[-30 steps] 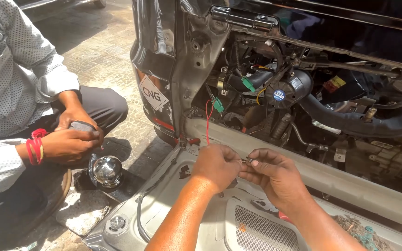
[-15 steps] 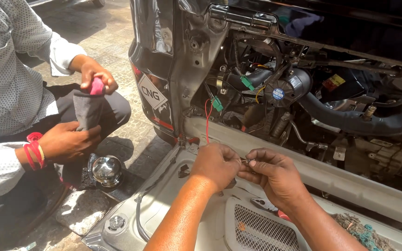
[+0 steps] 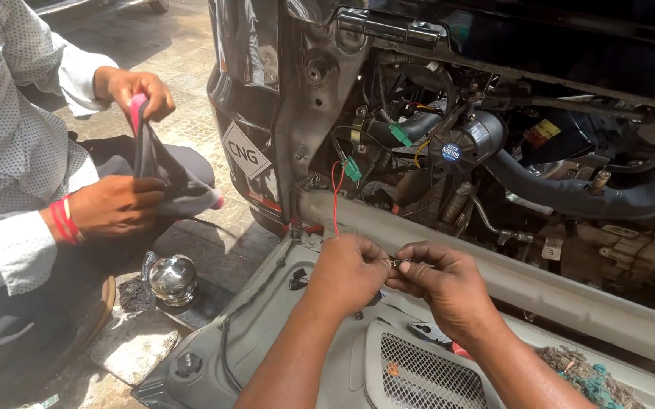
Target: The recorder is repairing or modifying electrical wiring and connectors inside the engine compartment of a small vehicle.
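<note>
**Mia:** What is different from a moment ago?

**Ben:** Not much with the two hands in front. The left hand [image 3: 350,271] and the right hand [image 3: 445,284] sit in the same spot as before, close together over the grey bumper panel [image 3: 267,333]. The big change is off to the side. The other person's hand [image 3: 136,89] has gone up and now lifts a dark cloth with a pink edge [image 3: 157,163]. A second ago both of those hands were low, down by the knee.

**Mia:** So what does that mean for the work?

**Ben:** I think the wire job is slow, careful work that has not moved on yet. The helper is busy with the cloth and not joining in.

**Mia:** How are the front hands held?

**Ben:** Both arms reach in from the bottom, and the hands meet in the middle. The fingertips are pressed together on a small metal wire end [image 3: 397,263], right between the two hands. It is tiny, so I can't be sure what it is. A thin red wire [image 3: 335,198] hangs down from the engine bay to just above the left hand.

**Mia:** Anything else nearby?

**Ben:** A shiny round metal ball [image 3: 173,279] sits on the ground beside the bumper.
</note>
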